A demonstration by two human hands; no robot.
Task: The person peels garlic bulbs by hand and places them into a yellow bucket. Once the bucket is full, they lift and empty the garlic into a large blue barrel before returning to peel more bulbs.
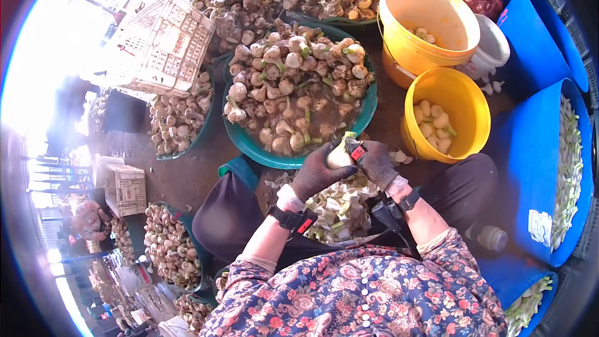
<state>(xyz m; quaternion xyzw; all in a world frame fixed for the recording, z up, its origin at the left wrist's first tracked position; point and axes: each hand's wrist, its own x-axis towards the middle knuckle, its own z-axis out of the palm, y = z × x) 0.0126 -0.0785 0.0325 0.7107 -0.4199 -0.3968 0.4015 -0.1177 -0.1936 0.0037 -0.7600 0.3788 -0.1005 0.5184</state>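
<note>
My left hand (318, 173), in a dark glove, is closed around a pale peeled garlic bulb (340, 157) with a short green stem stub pointing up. Against the bulb's other side is my gloved right hand (377, 163), fingers curled. A small black-and-red piece (357, 152) shows at the right fingers; I cannot tell what that hand grips. Below both hands, a heap of stripped garlic skins (340, 209) lies between my knees. Just beyond them stands a green basin (234, 137) of muddy, unpeeled garlic bulbs (290, 81) with some brownish water.
To the right, a yellow bucket (474, 134) holds peeled bulbs; a larger yellow bucket (399, 40) stands behind it. Blue drums (521, 143) line the right side. White crates (162, 43) and more garlic heaps (171, 246) are at left. A person (88, 218) is farther left.
</note>
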